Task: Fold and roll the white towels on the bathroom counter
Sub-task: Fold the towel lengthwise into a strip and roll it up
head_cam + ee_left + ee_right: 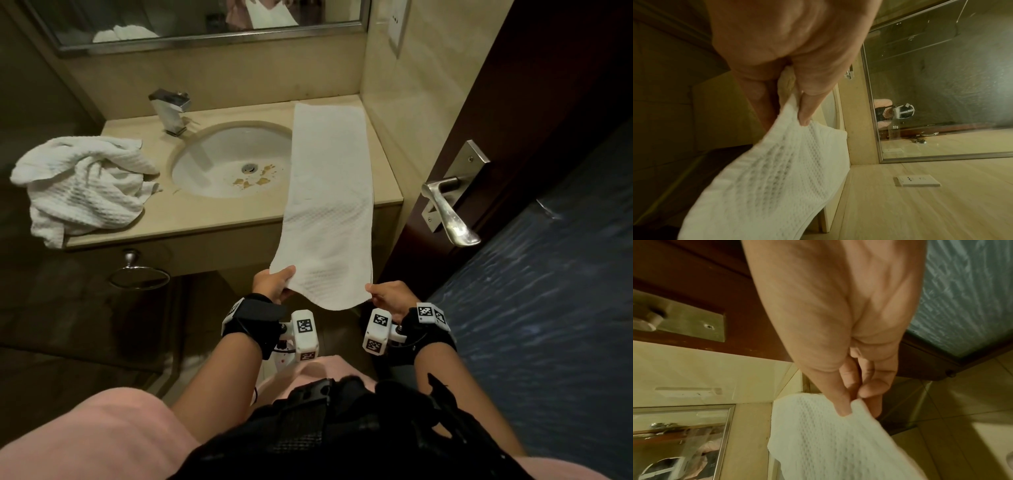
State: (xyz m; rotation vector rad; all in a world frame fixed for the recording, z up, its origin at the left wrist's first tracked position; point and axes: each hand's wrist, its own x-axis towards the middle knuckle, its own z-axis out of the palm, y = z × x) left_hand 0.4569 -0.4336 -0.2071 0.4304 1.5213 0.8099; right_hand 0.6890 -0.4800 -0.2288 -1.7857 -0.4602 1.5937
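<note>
Left hand point(272, 284) pinches folded towel point(329, 192) corner | right hand point(387, 294) pinches other corner | no legible writing

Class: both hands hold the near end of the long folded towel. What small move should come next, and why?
Probably turn the near end over to start a tight roll. The folded towel lies as a long strip along the counter, its near end overhanging, pinched by the left hand and right hand.
</note>
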